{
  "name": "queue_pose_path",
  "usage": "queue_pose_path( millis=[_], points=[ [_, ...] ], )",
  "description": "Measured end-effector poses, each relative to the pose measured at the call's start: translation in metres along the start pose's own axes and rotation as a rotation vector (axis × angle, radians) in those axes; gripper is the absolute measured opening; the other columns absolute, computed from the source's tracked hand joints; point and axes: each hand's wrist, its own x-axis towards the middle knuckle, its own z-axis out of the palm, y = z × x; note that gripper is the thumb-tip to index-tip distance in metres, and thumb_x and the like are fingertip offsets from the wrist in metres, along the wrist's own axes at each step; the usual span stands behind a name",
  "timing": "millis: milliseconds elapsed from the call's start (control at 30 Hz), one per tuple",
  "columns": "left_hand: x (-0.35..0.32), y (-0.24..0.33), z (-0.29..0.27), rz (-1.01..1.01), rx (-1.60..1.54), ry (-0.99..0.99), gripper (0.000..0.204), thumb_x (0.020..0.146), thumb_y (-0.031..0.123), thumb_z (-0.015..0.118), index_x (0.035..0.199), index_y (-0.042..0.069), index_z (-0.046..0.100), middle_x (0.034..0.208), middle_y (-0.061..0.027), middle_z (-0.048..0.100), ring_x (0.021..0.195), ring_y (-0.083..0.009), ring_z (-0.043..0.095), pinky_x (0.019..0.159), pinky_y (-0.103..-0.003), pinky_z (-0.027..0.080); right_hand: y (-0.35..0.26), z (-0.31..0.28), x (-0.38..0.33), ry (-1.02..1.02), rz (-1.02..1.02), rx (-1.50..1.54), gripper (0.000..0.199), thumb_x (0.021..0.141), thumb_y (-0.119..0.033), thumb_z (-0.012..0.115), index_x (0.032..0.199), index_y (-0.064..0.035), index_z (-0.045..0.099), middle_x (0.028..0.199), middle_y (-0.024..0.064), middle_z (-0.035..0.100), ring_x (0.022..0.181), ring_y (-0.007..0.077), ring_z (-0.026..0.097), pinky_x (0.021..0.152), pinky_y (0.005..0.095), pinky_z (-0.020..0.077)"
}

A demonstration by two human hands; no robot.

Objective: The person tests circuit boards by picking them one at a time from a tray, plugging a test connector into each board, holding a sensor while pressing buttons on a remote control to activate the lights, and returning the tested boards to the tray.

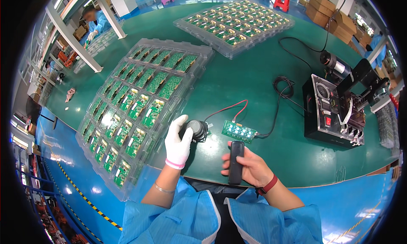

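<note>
My left hand (pixel 177 144), in a white glove, has its thumb and fingers around a round black speaker-like part (pixel 196 128) on the table's near side. Red and dark wires (pixel 232 105) run from that part to a small green circuit board (pixel 238 132) whose white lights are lit. A black cable joins the board's right end. In my bare right hand (pixel 257 169) is a slim black remote-like handset (pixel 236 162), held upright just below the board with the thumb on its face. What its buttons look like is too small to tell.
A clear tray (pixel 199 53) of green boards stretches along my left, overhanging the near edge. Another tray (pixel 229 53) lies at the back. On the right stand a black-framed machine (pixel 311 112) and a coiled cable (pixel 283 88). A co-worker (pixel 100 23) sits far left.
</note>
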Motion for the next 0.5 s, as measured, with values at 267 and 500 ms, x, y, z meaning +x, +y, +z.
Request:
queue_pose_path(
  millis=[267, 500],
  points=[
    [-0.002, -0.004, -0.001, 0.010, 0.082, 0.045, 0.038, 0.082, 0.011, 0.065, 0.118, 0.002, 0.060, 0.112, -0.0153, 0.062, 0.102, -0.0264, 0.063, 0.091, -0.034, 0.048, 0.004, 0.004, -0.004, 0.137, -0.002, 0.025, 0.034, 0.100, -0.033, 0.037, 0.113, -0.0038, 0.049, 0.075, 0.0111, 0.054, 0.059, 0.0220, 0.050, 0.057, 0.0354, 0.0434],
    [-0.003, 0.011, -0.003, 0.108, 0.210, 0.086, 0.039, 0.081, 0.012, 0.066, 0.119, 0.003, 0.059, 0.113, -0.0150, 0.060, 0.103, -0.0274, 0.061, 0.091, -0.035, 0.049, 0.007, 0.002, -0.007, 0.109, -0.036, -0.020, 0.032, 0.100, -0.033, 0.038, 0.110, -0.0043, 0.049, 0.071, 0.0109, 0.053, 0.055, 0.0209, 0.050, 0.052, 0.0339, 0.0423]
  ],
)
